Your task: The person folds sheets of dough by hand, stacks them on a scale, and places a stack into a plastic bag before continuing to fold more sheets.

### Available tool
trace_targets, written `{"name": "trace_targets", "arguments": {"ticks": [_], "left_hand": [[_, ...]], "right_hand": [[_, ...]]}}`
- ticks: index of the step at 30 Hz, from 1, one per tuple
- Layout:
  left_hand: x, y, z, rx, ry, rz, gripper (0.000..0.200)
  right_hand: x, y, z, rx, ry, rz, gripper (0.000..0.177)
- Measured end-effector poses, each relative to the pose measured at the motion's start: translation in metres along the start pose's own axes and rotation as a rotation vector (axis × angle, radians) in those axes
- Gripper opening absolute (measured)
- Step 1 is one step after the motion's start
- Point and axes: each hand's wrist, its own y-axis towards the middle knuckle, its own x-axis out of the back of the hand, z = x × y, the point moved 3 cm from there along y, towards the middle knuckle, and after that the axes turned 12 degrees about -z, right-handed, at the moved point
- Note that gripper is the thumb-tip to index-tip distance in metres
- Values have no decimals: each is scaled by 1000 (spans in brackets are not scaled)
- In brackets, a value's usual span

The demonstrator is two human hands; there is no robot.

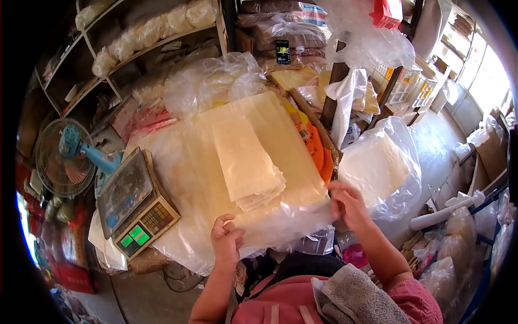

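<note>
At the near edge of the table my left hand (226, 237) has its fingers closed in a pinch on a clear plastic sheet (286, 229). My right hand (348, 204) grips the same film near its right corner, fingers curled. Between and beyond the hands lies a broad layer of pale yellow, translucent sheets (302, 156). A narrower stack of thin cream-coloured sheets (245, 159) with ragged near edges rests on top of them, lengthwise. Exactly how the plastic runs under the sheets is hard to make out.
A digital scale (137, 205) with green displays stands at the left, beside a blue fan (75, 151). Crumpled clear bags (216, 81) lie behind the stack. Orange packaging (313, 143) is along the right edge. A bagged pale stack (380, 167) sits farther right.
</note>
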Motion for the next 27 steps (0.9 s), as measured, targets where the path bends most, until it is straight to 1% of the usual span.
{"name": "trace_targets", "arguments": {"ticks": [1, 4, 5, 6, 8, 9, 10, 12, 13, 14, 15, 18, 19, 20, 21, 22, 23, 24, 25, 27], "left_hand": [[-6, -6, -5, -57, 74, 35, 34], [-28, -26, -15, 75, 26, 183, 34], [-34, -31, -16, 80, 47, 280, 39], [-35, -32, -25, 44, -26, 228, 40], [-31, -28, -44, -26, -175, 122, 42], [-9, -12, -57, -56, -134, 143, 47], [-7, -9, -62, -379, -26, 54, 46], [-10, -18, -68, -1008, 220, -137, 45], [-20, -39, -79, -1303, 468, -21, 52], [-23, -34, -73, -1126, 627, 160, 51], [-24, -31, -63, -934, 766, 334, 50], [-21, -24, -34, -313, 1089, 829, 48], [-18, -21, -26, -100, 1176, 990, 47], [8, -10, -27, 75, 553, 845, 27], [18, 2, -33, 91, 76, 841, 20], [20, 5, -43, 111, -403, 799, 22], [10, 14, -55, -106, -489, 856, 21], [16, 37, -50, -62, -716, 718, 18], [-1, 32, -67, 33, -680, 327, 12], [-10, 75, -54, -112, -342, 187, 9]], "right_hand": [[-13, -3, 20, 469, -181, -94, 22], [-55, -48, 51, 1190, -398, 6, 24], [-86, -60, 46, 1086, -477, 306, 28], [-108, -71, 37, 967, -551, 602, 33], [-97, -49, -33, 461, -1034, 996, 46], [-90, -35, -39, 367, -1372, 1352, 53], [-84, -23, -52, 352, -1446, 1364, 49], [-81, -20, -44, 461, -1285, 1149, 49], [-88, -23, -38, 398, -1323, 1211, 49], [-98, -24, -27, 331, -1365, 1277, 49], [-106, -28, -14, 195, -1300, 1311, 44], [-95, -16, 2, -217, -972, 1401, 38], [-81, -2, 10, -307, -806, 1374, 33], [-62, 15, 13, -390, -639, 1335, 29], [-46, 32, 7, -261, -338, 1120, 26], [-39, 39, 8, -139, -49, 891, 22], [-40, 46, 8, -194, 161, 851, 18], [-56, 53, 16, -243, 370, 808, 16], [-69, 65, 15, -239, 380, 635, 16], [-92, 86, 4, -229, 398, 292, 15]]}}
